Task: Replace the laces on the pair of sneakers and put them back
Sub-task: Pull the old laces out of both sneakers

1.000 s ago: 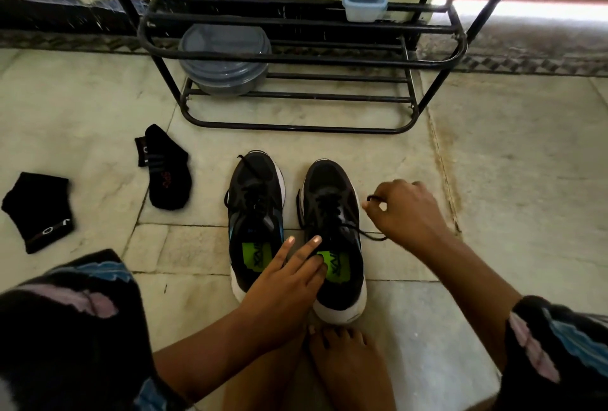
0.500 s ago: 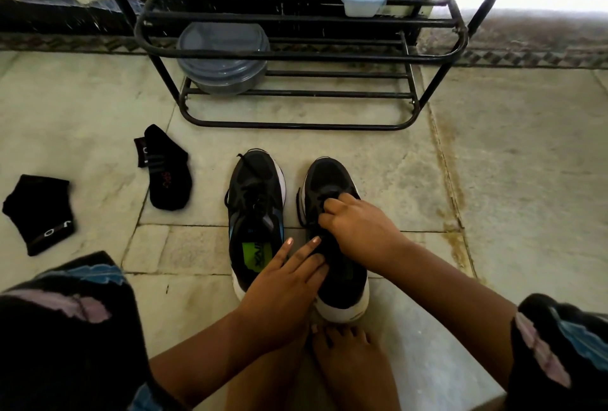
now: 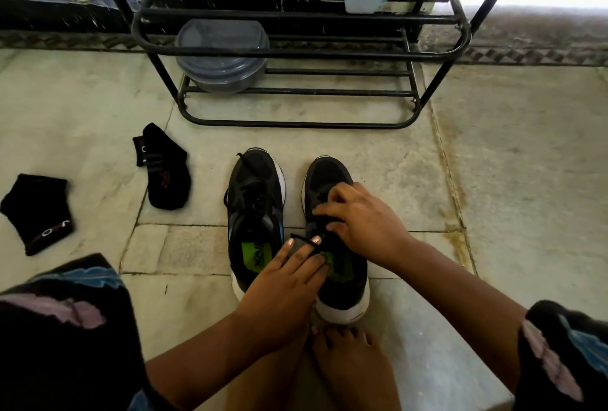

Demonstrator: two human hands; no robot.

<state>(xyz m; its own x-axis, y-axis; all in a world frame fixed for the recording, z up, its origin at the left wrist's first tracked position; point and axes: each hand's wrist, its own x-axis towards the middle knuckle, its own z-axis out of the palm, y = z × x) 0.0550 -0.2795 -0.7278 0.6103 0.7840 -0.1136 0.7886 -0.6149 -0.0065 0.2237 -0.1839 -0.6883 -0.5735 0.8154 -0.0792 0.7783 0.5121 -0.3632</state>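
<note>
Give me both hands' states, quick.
Left hand: open, straight fingers resting on the right sneaker.
Right hand: fingers curled, pinching the black lace over that sneaker's eyelets.

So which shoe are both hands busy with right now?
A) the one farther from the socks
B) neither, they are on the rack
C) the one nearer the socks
A: the right hand pinches at the laces of the right sneaker, and the left hand rests fingers on it.

Home entryway: shoe rack (image 3: 296, 55) on tiled floor (image 3: 510, 180)
</note>
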